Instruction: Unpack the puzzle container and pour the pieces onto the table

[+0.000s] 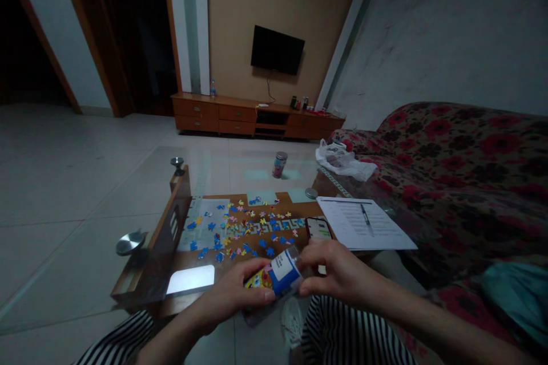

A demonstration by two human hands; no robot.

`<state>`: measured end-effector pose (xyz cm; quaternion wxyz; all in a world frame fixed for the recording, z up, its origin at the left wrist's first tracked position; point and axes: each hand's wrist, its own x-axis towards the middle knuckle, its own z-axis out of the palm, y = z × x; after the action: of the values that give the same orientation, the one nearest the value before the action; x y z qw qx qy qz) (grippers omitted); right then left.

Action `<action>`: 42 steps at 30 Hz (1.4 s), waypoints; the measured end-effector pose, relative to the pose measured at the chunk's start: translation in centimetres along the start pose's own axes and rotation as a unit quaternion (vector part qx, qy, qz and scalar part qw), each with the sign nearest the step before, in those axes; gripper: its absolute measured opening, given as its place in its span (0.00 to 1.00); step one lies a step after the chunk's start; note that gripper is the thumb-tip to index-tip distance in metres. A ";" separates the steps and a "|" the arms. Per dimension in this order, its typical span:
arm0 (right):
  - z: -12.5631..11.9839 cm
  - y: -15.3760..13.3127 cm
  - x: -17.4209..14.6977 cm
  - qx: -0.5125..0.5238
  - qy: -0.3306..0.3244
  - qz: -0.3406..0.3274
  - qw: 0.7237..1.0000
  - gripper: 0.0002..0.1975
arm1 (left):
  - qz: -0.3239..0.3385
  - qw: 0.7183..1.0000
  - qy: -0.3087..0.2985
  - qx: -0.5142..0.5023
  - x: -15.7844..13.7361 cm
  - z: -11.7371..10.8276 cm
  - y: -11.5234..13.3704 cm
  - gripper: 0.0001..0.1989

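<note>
Dim living rm, glass table point(141, 265) in front of me, TV point(277, 49) on the far wall, floral sofa point(454, 165) to the right. Both hands low and near, just over the table's near edge, w/ a small jar point(278, 275) between them. Left hand point(240, 296) wraps it from below-left, thumb along the underside; right hand point(338, 274) closes fingers on its right end, looks like the cap end but can't tell for sure. Jar lies tilted, long axis running left-near to right-far, so each hand has one end; neither is nearer overall. Jar: clear plastic, blue label w/ a white patch, yellow cartoon print at the left end. Beyond it, puzzle pieces point(240, 228) scattered on the table, mostly blue, some yellow and pink. Phone point(319, 229) just far of my right hand, screen lit. Paper point(363, 222) w/ a pen point(365, 215) on it to the right. Another jar point(279, 164) stands far on the table, plastic bag point(342, 161) on the sofa.
</note>
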<state>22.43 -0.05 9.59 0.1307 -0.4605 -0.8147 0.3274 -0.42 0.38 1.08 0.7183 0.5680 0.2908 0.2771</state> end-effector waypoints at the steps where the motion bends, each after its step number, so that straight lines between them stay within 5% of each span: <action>1: -0.3 0.0 -0.2 -0.007 -0.001 -0.028 1.000 0.09 | -0.010 0.999 -0.020 -0.044 -0.1 0.1 -0.2 0.28; 7: -1.0 0.2 -1.0 0.143 -0.071 -0.082 0.984 0.16 | -0.053 0.954 -0.142 -0.257 -0.3 0.8 -2.1 0.28; 13: -0.4 -0.6 -1.3 0.163 0.018 -0.087 0.983 0.12 | -0.071 0.927 -0.182 -0.320 -0.1 0.3 -2.6 0.34; 20: 0.0 -1.0 -1.5 0.284 -0.156 -0.021 0.946 0.14 | -0.048 0.945 -0.161 -0.280 -0.5 1.1 -1.3 0.27; 30: 0.9 -1.5 -1.4 0.250 -0.017 -0.014 0.968 0.07 | -0.029 0.953 -0.147 -0.262 -0.3 1.3 -1.0 0.28; 42: 0.4 -1.7 -1.5 0.269 0.045 0.024 0.962 0.10 | -0.020 0.966 -0.123 -0.225 -0.5 0.9 -1.2 0.27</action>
<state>21.89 -2.10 10.52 0.2784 -0.4422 -0.6781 0.5168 -0.05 -0.77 0.14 0.8635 0.4154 0.1417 0.2485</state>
